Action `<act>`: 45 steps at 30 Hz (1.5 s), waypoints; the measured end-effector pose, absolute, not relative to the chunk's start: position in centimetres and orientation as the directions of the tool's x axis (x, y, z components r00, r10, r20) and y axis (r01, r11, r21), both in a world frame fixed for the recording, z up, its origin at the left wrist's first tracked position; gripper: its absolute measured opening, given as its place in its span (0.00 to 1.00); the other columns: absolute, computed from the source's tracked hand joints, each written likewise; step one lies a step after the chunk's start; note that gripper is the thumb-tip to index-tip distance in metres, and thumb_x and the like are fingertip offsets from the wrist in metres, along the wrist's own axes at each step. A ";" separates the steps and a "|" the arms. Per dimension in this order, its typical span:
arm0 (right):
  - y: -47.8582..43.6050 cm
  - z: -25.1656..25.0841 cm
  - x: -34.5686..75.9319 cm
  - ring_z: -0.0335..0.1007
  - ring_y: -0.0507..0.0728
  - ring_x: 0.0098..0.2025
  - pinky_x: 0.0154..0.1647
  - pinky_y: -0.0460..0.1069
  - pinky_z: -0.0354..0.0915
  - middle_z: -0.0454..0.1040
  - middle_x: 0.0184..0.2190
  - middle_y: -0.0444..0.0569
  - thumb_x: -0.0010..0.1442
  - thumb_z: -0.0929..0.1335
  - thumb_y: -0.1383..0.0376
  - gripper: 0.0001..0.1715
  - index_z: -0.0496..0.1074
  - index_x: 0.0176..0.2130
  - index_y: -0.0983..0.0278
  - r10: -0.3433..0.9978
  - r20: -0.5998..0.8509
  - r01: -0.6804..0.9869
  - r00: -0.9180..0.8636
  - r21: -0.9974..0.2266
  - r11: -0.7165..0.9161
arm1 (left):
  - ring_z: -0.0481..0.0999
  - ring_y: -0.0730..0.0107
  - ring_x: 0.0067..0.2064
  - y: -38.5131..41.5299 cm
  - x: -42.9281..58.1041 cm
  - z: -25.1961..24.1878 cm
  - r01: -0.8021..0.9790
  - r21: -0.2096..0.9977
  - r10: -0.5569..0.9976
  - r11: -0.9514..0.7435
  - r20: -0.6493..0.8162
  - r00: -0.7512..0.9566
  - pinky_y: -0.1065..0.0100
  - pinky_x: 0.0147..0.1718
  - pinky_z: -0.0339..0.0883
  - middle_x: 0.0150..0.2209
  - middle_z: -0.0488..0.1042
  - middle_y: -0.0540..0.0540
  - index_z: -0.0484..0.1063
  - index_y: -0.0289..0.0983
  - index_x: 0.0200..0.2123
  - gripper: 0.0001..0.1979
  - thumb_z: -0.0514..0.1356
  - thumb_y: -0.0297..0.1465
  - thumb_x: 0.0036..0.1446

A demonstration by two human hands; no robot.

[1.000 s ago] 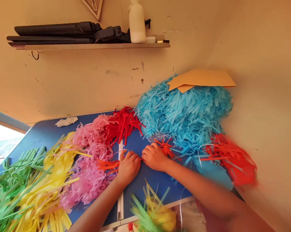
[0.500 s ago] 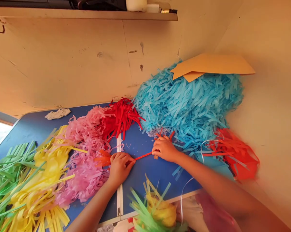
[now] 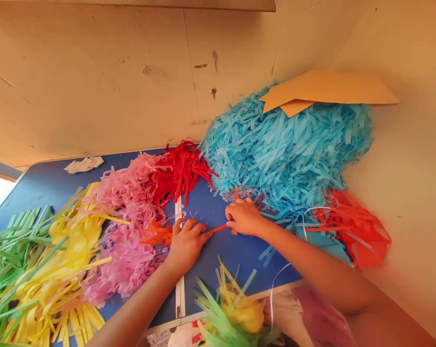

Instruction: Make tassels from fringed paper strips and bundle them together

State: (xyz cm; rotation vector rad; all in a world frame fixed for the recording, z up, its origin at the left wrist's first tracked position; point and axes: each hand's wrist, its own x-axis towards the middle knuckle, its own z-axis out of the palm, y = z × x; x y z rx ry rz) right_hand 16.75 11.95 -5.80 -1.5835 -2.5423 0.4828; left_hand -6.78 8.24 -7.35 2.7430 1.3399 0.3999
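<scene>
1. Left hand (image 3: 187,241) pinches the red strip (image 3: 220,228) at thumb tip; orange fringe (image 3: 156,234) sits just beside that hand
2. Right hand (image 3: 245,218) pinches the strip too, fingers curled; straight span lies between hands, over the blue table (image 3: 205,265)
3. Judged good practice: even, light tension, both pinches firm, since thin strip likely tears if yanked

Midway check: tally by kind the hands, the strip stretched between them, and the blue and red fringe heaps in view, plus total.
Hands: 2 (left hand, right hand)
Orange-red strip: 1
Blue heap: 1
Red heaps: 2 (middle red heap, right red heap)
Total: 6
</scene>
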 end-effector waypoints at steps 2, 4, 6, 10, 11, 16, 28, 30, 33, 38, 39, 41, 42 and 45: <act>11.5 -5.6 16.6 0.66 0.60 0.46 0.47 0.56 0.52 0.77 0.37 0.47 0.58 0.72 0.66 0.02 0.75 0.34 0.61 0.861 -0.037 0.825 -0.508 -0.307 0.474 | 0.72 0.54 0.46 8.3 -6.8 -7.4 0.726 0.128 0.734 -0.675 0.209 0.646 0.45 0.53 0.53 0.39 0.80 0.49 0.78 0.53 0.43 0.12 0.59 0.29 0.63; 11.0 -5.8 16.3 0.63 0.60 0.51 0.54 0.59 0.49 0.77 0.42 0.46 0.61 0.71 0.64 0.03 0.76 0.38 0.58 0.778 0.050 0.742 -0.626 -0.268 0.614 | 0.72 0.55 0.45 8.3 -6.8 -7.2 0.717 0.123 0.723 -0.686 0.221 0.654 0.45 0.54 0.54 0.37 0.80 0.49 0.79 0.52 0.42 0.13 0.58 0.28 0.63; 10.6 -6.2 15.9 0.63 0.60 0.50 0.58 0.62 0.46 0.78 0.41 0.47 0.66 0.68 0.63 0.06 0.76 0.39 0.59 0.653 0.145 0.632 -0.743 -0.168 0.757 | 0.72 0.55 0.45 8.3 -6.7 -7.0 0.711 0.127 0.718 -0.691 0.232 0.656 0.44 0.54 0.53 0.38 0.80 0.49 0.79 0.51 0.41 0.14 0.58 0.25 0.61; 10.8 -7.0 15.2 0.64 0.57 0.40 0.59 0.61 0.46 0.77 0.32 0.48 0.69 0.61 0.71 0.18 0.76 0.33 0.63 0.510 0.184 0.516 -0.840 -0.021 0.856 | 0.74 0.54 0.45 8.1 -5.9 -6.7 0.715 0.092 0.709 -0.693 0.269 0.652 0.44 0.56 0.52 0.37 0.80 0.47 0.79 0.46 0.39 0.09 0.60 0.29 0.59; 11.0 -7.0 15.0 0.64 0.57 0.38 0.60 0.60 0.47 0.76 0.31 0.48 0.69 0.61 0.72 0.19 0.76 0.32 0.64 0.498 0.182 0.505 -0.848 -0.013 0.863 | 0.74 0.55 0.44 8.0 -5.6 -6.8 0.721 0.084 0.709 -0.688 0.289 0.643 0.45 0.56 0.52 0.36 0.80 0.47 0.79 0.44 0.38 0.07 0.60 0.30 0.59; 11.9 -5.2 14.3 0.66 0.56 0.39 0.58 0.59 0.48 0.77 0.33 0.48 0.68 0.63 0.68 0.16 0.75 0.32 0.65 0.521 0.193 0.530 -0.832 -0.003 0.848 | 0.78 0.60 0.39 8.4 -4.8 -6.5 0.755 0.068 0.696 -0.652 0.448 0.561 0.46 0.56 0.51 0.34 0.81 0.48 0.76 0.40 0.34 0.08 0.57 0.28 0.63; 5.7 7.6 14.6 0.67 0.51 0.29 0.31 0.46 0.60 0.76 0.26 0.42 0.56 0.73 0.53 0.17 0.77 0.29 0.65 0.713 -0.056 0.083 -0.699 -0.997 0.003 | 0.81 0.67 0.34 2.7 -7.7 6.9 0.531 0.040 0.398 -0.846 0.710 0.580 0.50 0.58 0.59 0.35 0.82 0.49 0.73 0.42 0.43 0.09 0.59 0.24 0.62; 4.6 6.3 14.2 0.62 0.49 0.24 0.27 0.45 0.58 0.73 0.22 0.41 0.47 0.77 0.50 0.21 0.76 0.26 0.66 0.755 -0.115 -0.053 -0.646 -0.979 -0.195 | 0.80 0.69 0.33 1.9 -6.8 6.4 0.536 0.136 0.436 -0.833 0.758 0.484 0.53 0.56 0.63 0.33 0.81 0.49 0.74 0.40 0.40 0.07 0.61 0.24 0.60; 2.3 3.4 13.1 0.59 0.48 0.23 0.25 0.44 0.56 0.70 0.21 0.40 0.41 0.80 0.51 0.23 0.74 0.22 0.66 0.870 -0.133 -0.266 -0.475 -0.921 -0.285 | 0.78 0.68 0.36 0.7 -5.2 4.3 0.550 0.339 0.565 -0.763 0.764 0.313 0.58 0.50 0.68 0.33 0.78 0.49 0.75 0.39 0.38 0.06 0.63 0.23 0.58; -0.9 0.1 12.2 0.60 0.45 0.19 0.21 0.41 0.55 0.69 0.20 0.39 0.45 0.80 0.59 0.17 0.73 0.25 0.65 0.949 -0.193 -0.580 -0.250 -0.755 -0.306 | 0.75 0.69 0.38 -1.4 -3.2 1.9 0.480 0.621 0.766 -0.620 0.611 0.198 0.61 0.51 0.66 0.34 0.74 0.49 0.75 0.40 0.39 0.07 0.60 0.23 0.60; -1.2 -0.2 12.2 0.61 0.46 0.19 0.21 0.41 0.56 0.70 0.20 0.39 0.45 0.80 0.60 0.17 0.73 0.27 0.64 0.950 -0.206 -0.613 -0.235 -0.727 -0.310 | 0.75 0.70 0.37 -1.7 -3.0 1.8 0.459 0.651 0.785 -0.604 0.583 0.207 0.61 0.52 0.66 0.34 0.74 0.50 0.75 0.40 0.40 0.08 0.59 0.23 0.61; -1.5 -0.3 12.4 0.64 0.46 0.18 0.20 0.40 0.56 0.72 0.22 0.39 0.45 0.81 0.61 0.17 0.74 0.30 0.63 0.950 -0.215 -0.652 -0.226 -0.691 -0.312 | 0.75 0.71 0.36 -1.9 -2.6 1.8 0.424 0.687 0.804 -0.591 0.548 0.233 0.62 0.51 0.65 0.33 0.74 0.50 0.75 0.41 0.42 0.10 0.58 0.23 0.62; -1.5 -0.4 12.4 0.66 0.46 0.18 0.19 0.40 0.56 0.72 0.22 0.39 0.45 0.80 0.61 0.16 0.75 0.31 0.63 0.951 -0.210 -0.661 -0.228 -0.684 -0.309 | 0.75 0.71 0.36 -1.9 -2.4 1.8 0.412 0.694 0.806 -0.590 0.539 0.246 0.62 0.52 0.65 0.33 0.75 0.51 0.76 0.41 0.42 0.10 0.58 0.23 0.62; -1.7 -0.4 12.1 0.68 0.48 0.19 0.20 0.41 0.59 0.71 0.22 0.39 0.48 0.79 0.62 0.13 0.75 0.30 0.63 0.964 -0.180 -0.670 -0.196 -0.693 -0.266 | 0.76 0.73 0.36 -1.6 -1.9 1.5 0.408 0.689 0.801 -0.599 0.527 0.285 0.64 0.54 0.64 0.33 0.75 0.52 0.77 0.43 0.42 0.10 0.59 0.24 0.62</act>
